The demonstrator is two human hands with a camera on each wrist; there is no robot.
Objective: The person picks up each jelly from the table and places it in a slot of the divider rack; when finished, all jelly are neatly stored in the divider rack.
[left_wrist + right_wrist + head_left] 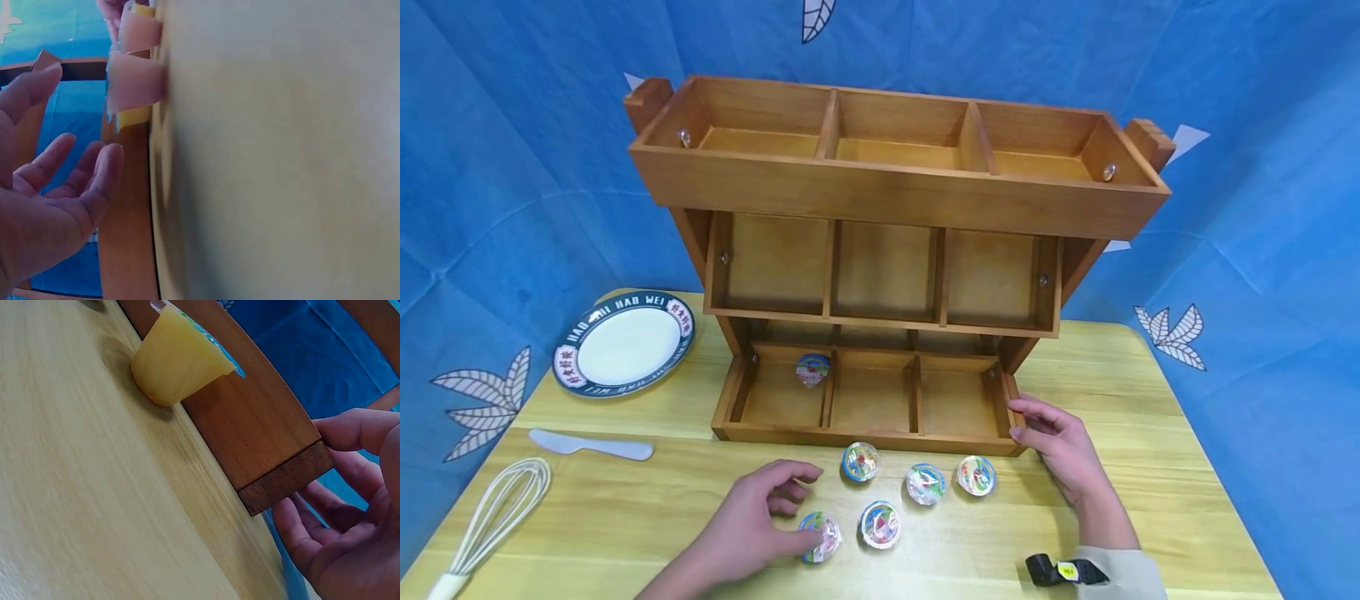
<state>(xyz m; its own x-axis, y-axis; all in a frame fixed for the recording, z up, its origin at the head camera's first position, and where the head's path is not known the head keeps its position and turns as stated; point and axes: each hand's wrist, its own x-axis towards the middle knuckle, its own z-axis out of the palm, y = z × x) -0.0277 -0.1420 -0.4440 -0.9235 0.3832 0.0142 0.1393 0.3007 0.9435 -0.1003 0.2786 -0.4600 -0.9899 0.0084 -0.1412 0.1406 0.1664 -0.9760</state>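
My left hand [756, 525] hovers at a foil-lidded jelly cup [827, 537], its thumb overlapping the lid in the head view. In the left wrist view, thumb and fingers are apart and hold nothing; pink jelly cups [134, 84] stand beyond the fingertips. My right hand [1063, 446] grips the lower right front corner of a wooden tiered rack [868, 437]. Seen from the right wrist, the thumb lies on the corner's top edge and the fingers go behind it. Near that corner stands a yellow jelly cup [181, 359]. One jelly cup [812, 368] lies in the rack's bottom left compartment.
More jelly cups, including one at centre [880, 525], stand before the rack. At left are a rimmed plate [568, 354], a white knife [591, 444] and a whisk [501, 508]. The rack's upper trays [895, 196] overhang the bottom one. Blue cloth [512, 167] hangs behind.
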